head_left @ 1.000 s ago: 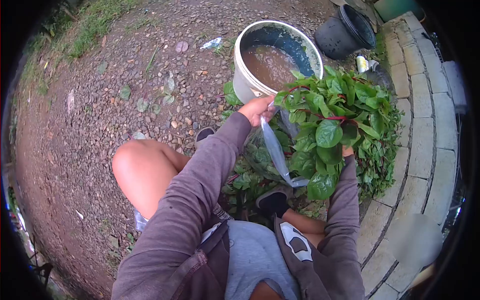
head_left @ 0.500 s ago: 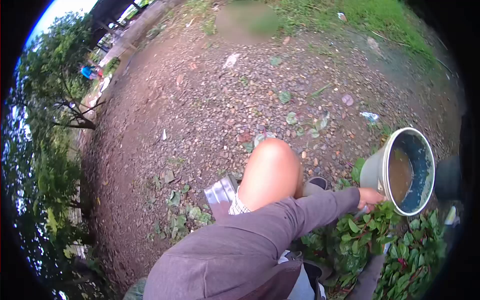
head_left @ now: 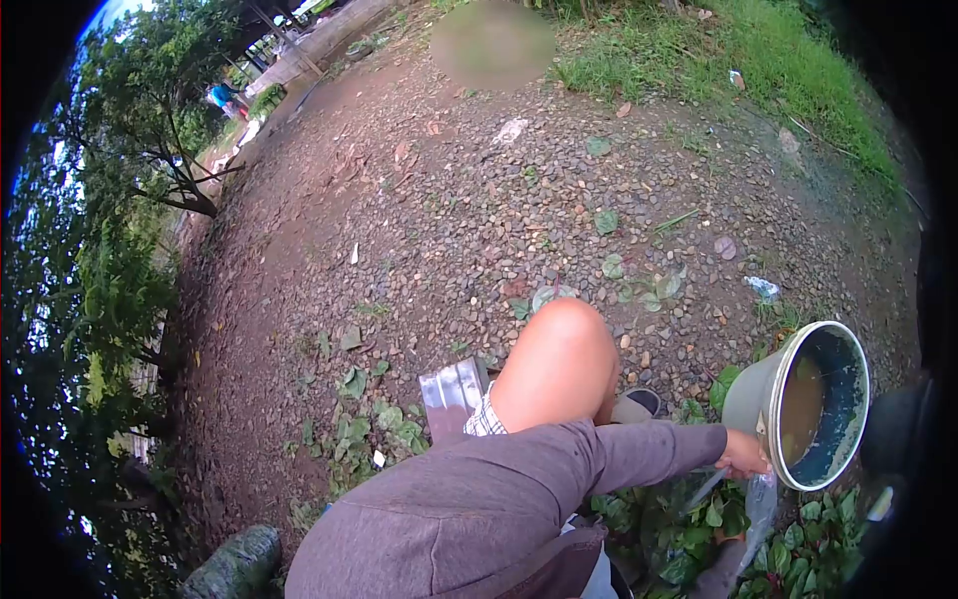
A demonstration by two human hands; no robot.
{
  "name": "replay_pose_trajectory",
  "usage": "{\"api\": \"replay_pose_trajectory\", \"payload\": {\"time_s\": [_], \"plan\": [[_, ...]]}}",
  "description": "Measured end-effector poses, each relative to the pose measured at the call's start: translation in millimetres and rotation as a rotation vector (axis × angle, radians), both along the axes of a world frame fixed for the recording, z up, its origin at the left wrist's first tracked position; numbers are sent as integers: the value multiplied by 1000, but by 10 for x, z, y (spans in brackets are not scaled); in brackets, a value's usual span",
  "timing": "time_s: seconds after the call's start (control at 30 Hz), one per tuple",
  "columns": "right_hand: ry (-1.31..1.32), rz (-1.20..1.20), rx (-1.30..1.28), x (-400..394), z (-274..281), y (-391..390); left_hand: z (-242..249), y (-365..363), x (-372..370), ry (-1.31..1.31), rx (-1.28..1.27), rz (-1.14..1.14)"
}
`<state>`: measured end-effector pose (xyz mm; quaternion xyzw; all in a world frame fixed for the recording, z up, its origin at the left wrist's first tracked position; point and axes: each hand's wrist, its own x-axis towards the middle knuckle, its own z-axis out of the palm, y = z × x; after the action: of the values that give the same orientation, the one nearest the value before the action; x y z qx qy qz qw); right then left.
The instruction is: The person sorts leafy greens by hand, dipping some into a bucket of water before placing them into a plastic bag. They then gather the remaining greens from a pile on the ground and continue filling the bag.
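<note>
My left hand (head_left: 743, 454), at the end of a grey sleeve, is closed on the top of a clear plastic bag (head_left: 760, 509) beside the bucket rim. Below it, my right hand (head_left: 731, 539) shows only as a small patch of skin among leaves and plastic; its fingers are hidden. Green leaves with reddish stems (head_left: 813, 544) lie in a heap at the lower right. The pale bucket (head_left: 748, 399) leans towards the right, with brownish water inside.
My bare knee (head_left: 564, 349) rises in the middle, with a metal container (head_left: 454, 394) to its left. Loose leaves (head_left: 354, 434) lie on gravel. Trees stand at the left, and a distant person in blue (head_left: 222, 96) is at the upper left. Grass grows at the upper right.
The view has shifted, so the bucket appears lower. The leafy bunch beside my left hand has dropped lower, and more of the clear plastic bag shows beneath that hand.
</note>
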<state>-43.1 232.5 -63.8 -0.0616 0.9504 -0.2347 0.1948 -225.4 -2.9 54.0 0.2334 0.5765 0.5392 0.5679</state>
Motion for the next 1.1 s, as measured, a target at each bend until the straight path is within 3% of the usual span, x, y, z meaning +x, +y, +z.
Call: {"api": "replay_pose_trajectory", "payload": {"time_s": [0.07,0.13,0.17,0.2,0.23,0.27,0.33,0.4,0.47,0.57,0.6,0.63,0.67,0.73,0.8,0.83,0.9,0.97,1.07,1.1], "plan": [[46,-8,5,81,87,-64,156,-114,-75,-19,-45,36],[46,-149,176,-119,440,-340,256,-133,-107,-87,7,82],[69,-309,213,-128,537,-506,57,-47,-104,-237,91,118],[269,-276,405,27,202,-533,-107,14,-120,-252,117,113],[437,-345,298,214,-172,-499,63,-26,-134,-293,63,120],[-205,-683,251,210,-84,-627,-13,47,-91,-247,30,149],[84,-640,165,462,-196,-530,209,70,-39,-304,-65,172],[-280,-472,164,329,-351,-325,111,101,-116,-237,-35,215],[-154,-374,104,310,1058,-485,119,119,-111,-152,-122,208],[-144,-443,-467,763,1713,107,209,128,-69,228,-170,92],[-141,-606,-573,1010,1807,444,226,132,-51,414,-197,55],[-72,-840,-571,1354,1655,814,137,125,-58,758,-120,26],[-126,-1164,-340,1665,1622,1047,315,143,40,1120,-187,0],[-281,-1300,-21,2344,1273,1327,542,200,212,1483,-337,-34],[-563,-1341,54,2893,569,1291,796,326,484,1597,-286,9],[-702,-1383,77,3082,240,1153,844,391,596,1596,-188,-23],[-737,-1602,8,3335,-404,829,967,626,918,1592,-37,-101],[-309,-1580,479,3578,-1255,481,897,859,1236,1401,107,-206],[-80,-1764,333,3365,-1343,283,588,1216,1719,1026,227,-435],[29,-1821,11,3266,-1333,208,431,1337,1882,817,142,-470]]}}
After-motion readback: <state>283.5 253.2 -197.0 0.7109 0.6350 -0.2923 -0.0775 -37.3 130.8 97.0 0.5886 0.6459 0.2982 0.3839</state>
